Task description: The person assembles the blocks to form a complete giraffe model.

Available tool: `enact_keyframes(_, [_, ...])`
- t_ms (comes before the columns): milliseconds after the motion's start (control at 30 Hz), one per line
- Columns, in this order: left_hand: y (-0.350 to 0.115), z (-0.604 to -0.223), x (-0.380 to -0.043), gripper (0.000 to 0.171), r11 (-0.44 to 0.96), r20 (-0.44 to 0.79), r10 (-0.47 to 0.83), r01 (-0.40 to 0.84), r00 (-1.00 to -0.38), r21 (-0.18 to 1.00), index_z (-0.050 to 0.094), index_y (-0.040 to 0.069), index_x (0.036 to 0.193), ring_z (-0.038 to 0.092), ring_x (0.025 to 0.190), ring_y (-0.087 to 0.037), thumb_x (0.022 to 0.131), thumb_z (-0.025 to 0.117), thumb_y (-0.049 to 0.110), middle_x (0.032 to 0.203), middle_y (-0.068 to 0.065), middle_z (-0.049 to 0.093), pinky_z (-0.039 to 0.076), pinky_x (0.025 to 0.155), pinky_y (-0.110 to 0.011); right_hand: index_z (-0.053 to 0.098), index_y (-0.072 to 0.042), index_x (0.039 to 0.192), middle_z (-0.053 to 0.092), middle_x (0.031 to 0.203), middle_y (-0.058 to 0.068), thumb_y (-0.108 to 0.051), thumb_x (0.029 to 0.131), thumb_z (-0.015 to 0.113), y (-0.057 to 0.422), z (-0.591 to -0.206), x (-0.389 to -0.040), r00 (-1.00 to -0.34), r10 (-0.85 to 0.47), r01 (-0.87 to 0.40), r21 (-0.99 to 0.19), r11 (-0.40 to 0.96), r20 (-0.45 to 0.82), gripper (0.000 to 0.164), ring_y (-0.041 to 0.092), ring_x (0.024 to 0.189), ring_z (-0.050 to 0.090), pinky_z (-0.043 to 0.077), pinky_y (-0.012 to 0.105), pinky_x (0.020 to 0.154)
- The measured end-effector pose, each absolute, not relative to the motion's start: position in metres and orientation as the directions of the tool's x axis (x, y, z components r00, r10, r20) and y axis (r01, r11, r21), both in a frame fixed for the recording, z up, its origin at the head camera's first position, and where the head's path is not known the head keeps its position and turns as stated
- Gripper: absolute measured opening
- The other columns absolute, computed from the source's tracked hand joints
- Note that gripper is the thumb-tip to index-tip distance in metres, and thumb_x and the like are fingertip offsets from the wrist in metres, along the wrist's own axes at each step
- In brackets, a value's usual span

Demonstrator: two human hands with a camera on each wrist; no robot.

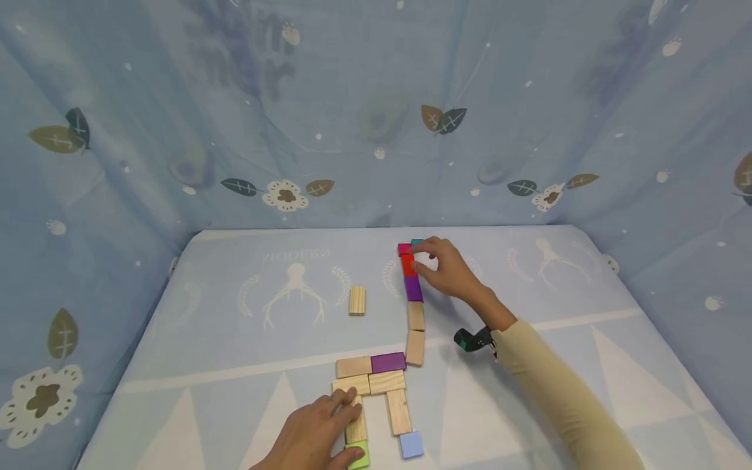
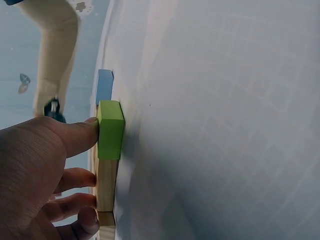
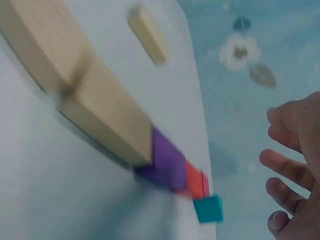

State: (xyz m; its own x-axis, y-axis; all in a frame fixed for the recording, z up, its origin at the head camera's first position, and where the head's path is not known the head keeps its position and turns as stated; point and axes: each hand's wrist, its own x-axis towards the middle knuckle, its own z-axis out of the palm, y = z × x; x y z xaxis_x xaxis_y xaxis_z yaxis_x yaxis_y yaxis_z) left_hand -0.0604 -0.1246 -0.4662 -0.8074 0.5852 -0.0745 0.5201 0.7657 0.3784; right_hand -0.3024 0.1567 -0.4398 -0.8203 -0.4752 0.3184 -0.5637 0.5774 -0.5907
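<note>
My left hand (image 1: 311,431) rests on the lower left of the block layout. Its thumb touches the top of a green block (image 2: 111,131), and its fingers lie along the plain wooden block (image 2: 106,185) beside it. Over the far end of the line, my right hand (image 1: 449,267) hangs with fingers apart and nothing between them. Below it are a red block (image 1: 408,265), a crimson block (image 1: 404,249) and a teal block (image 3: 209,209), partly covered by the fingers in the head view. A purple block (image 1: 414,288) continues the line toward me.
Two plain blocks (image 1: 416,316) extend the line nearer. A second purple block (image 1: 388,362) lies in the nearer group, with a light blue block (image 1: 411,445) at its lower right. One loose wooden block (image 1: 357,301) sits apart. Behind the table (image 1: 235,261) hangs a patterned curtain (image 1: 376,78).
</note>
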Motion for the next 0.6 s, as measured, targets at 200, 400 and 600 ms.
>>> enact_keyframes(200, [-0.124, -0.466, -0.061, 0.061, 0.771, -0.092, 0.580, 0.509, -0.809, 0.384, 0.067, 0.014, 0.123, 0.061, 0.097, -0.018, 0.085, 0.066, 0.061, 0.131, -0.008, 0.059, 0.052, 0.069, -0.033, 0.069, -0.013, 0.120, 0.063, 0.121, -0.001, -0.031, 0.088, 0.075, 0.147, -0.442, -0.234, -0.664, -0.656, -0.732, -0.493, 0.471, 0.359, 0.037, 0.017, 0.106, 0.050, 0.046, 0.038, 0.085])
enact_keyframes(400, [-0.125, -0.466, -0.061, 0.060, 0.772, -0.094, 0.583, 0.514, -0.807, 0.374, 0.067, 0.014, 0.123, 0.060, 0.096, -0.017, 0.087, 0.063, 0.062, 0.130, -0.007, 0.058, 0.052, 0.070, -0.033, 0.064, -0.021, 0.130, 0.058, 0.130, -0.008, -0.055, 0.085, 0.070, 0.146, -0.461, -0.166, -0.533, -0.778, -0.828, -0.393, 0.399, 0.332, 0.057, 0.008, 0.107, 0.045, 0.042, 0.033, 0.085])
enact_keyframes(600, [-0.124, -0.465, -0.060, 0.058, 0.778, -0.099, 0.579, 0.512, -0.809, 0.364, 0.067, 0.014, 0.123, 0.060, 0.096, -0.017, 0.087, 0.065, 0.059, 0.131, -0.007, 0.058, 0.052, 0.069, -0.032, 0.055, -0.028, 0.138, 0.049, 0.142, -0.007, -0.066, 0.079, 0.070, 0.151, -0.483, -0.127, -0.467, -0.825, -0.873, -0.317, 0.371, 0.319, 0.072, 0.010, 0.111, 0.043, 0.036, 0.033, 0.087])
